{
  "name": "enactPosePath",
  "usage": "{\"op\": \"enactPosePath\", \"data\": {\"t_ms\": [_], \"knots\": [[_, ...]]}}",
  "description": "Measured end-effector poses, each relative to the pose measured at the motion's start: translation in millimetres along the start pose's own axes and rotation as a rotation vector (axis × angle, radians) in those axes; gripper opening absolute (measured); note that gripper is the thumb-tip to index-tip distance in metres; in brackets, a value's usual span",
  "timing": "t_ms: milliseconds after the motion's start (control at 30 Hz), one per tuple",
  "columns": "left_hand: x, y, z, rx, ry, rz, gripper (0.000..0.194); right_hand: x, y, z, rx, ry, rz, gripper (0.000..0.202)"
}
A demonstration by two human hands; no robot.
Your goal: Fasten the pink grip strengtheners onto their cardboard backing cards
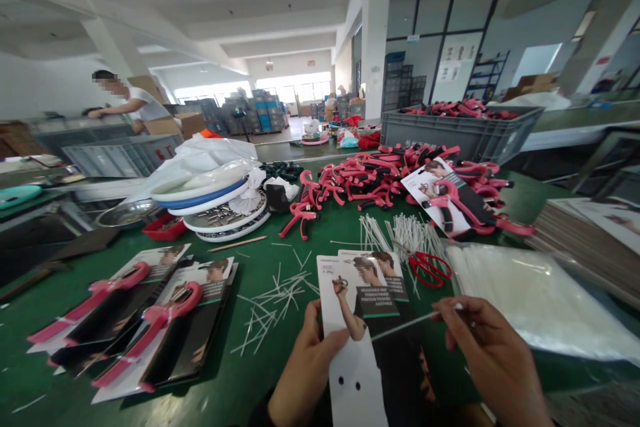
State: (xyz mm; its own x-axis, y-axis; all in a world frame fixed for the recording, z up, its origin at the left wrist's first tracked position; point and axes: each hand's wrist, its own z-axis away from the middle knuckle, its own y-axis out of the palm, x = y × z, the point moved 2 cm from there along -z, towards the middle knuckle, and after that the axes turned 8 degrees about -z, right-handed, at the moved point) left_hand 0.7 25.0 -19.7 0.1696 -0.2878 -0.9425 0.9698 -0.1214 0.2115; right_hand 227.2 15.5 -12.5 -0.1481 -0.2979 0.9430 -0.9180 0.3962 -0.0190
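Note:
My left hand (306,370) is closed on the left edge of a printed backing card (356,367), thumb on its front. Two small dark holes show near the card's lower end. A second card (395,273) lies partly behind it. Between the thumb and fingers of my right hand (493,363) is the head end of a white cable tie (407,325). The tie's thin tail reaches left to the card's front; whether it passes through is unclear. Loose cable ties (415,235) and red-handled scissors (431,269) lie just beyond the cards.
Pink hand grip strengtheners (345,180) are heaped behind, with more in a grey crate (450,137). Carded ones (165,327) lie left, near scattered tie offcuts (273,307). A plastic bag of ties (540,300) lies right. Stacked round trays (210,203) stand back left. Another person (145,107) works farther off.

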Motion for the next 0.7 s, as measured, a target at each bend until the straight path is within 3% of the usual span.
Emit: {"op": "enactPosePath", "data": {"t_ms": [167,367,500,700], "knots": [[7.9,4.5,15.1,-0.12,-0.048,0.051,0.046,14.0,-8.5,13.4,-0.039,-0.072,0.044,0.021],[13.4,8.7,18.5,-0.241,-0.132,0.152,0.052,24.4,-9.3,24.4,0.009,-0.318,0.291,0.008],[15.7,8.7,19.5,-0.188,-0.095,0.189,0.051,27.4,-9.7,29.4,0.122,-0.488,0.425,0.007],[12.0,12.5,19.7,-0.082,-0.113,0.245,0.068,36.2,0.1,43.2,0.39,-0.656,0.295,0.043]]}}
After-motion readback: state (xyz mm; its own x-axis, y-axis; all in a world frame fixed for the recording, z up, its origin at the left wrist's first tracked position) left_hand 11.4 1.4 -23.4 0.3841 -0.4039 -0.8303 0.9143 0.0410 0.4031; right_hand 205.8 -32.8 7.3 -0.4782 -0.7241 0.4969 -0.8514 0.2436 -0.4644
